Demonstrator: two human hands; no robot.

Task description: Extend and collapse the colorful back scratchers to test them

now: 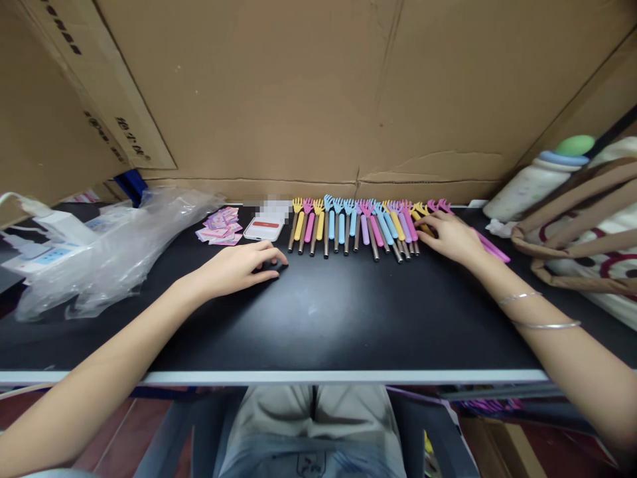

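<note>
The lower middle of the desk [323,318] is left bare; passage is blocked by plastic bags [114,245] at left, scratchers [358,226] above centre, a tote bag [587,232] at right.

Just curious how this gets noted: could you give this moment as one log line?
left hand: flat on black table | right hand: fingers resting on right end of scratcher row | both open

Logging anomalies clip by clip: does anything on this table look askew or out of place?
Yes. In the row of coloured sticks, the left ones lie parallel, but those by the right hand slant and overlap, and one pink stick angles out beyond it. The pink cards sit in a loose heap. Nothing looks spilled or broken.
</note>
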